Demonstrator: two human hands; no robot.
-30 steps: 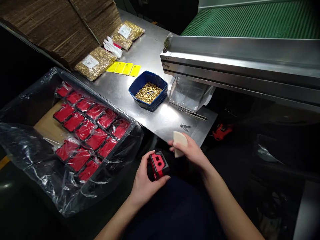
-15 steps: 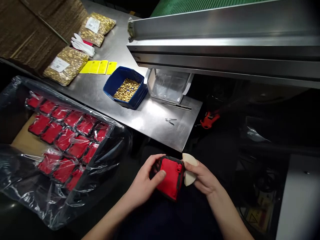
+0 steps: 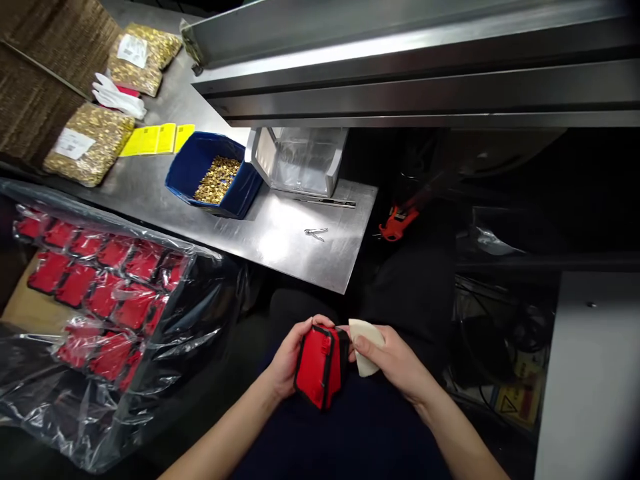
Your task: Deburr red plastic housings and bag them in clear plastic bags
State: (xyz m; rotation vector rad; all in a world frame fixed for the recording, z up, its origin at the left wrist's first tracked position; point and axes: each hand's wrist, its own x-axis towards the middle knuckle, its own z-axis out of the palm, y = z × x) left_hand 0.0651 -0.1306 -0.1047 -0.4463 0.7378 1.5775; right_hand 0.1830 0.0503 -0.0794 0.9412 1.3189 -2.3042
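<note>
My left hand (image 3: 289, 357) is closed around a red plastic case with black edges (image 3: 313, 367), held tilted above my lap. Its fingers wrap the far edge, and part of the case's side faces right. Between the thumb and fingers of my right hand (image 3: 393, 357) is a cream-coloured, half-round pad (image 3: 367, 343), whose material I cannot make out. The pad is close beside the right side of the case; whether they touch is unclear. Some of my right fingertips are hidden behind the pad.
Left stands a plastic-lined box (image 3: 200, 280) with several wrapped red cases (image 3: 103, 293). On the metal table (image 3: 240, 240) are a blue bin (image 3: 245, 190) of brass pieces, a clear bin (image 3: 305, 160), small nippers (image 3: 316, 232) and bags of brass parts (image 3: 90, 143). A metal beam (image 3: 400, 87) crosses above.
The case has turned in my left hand, so its right side now shows. My right hand's pad has swung to a new angle. The camera view has shifted right.
</note>
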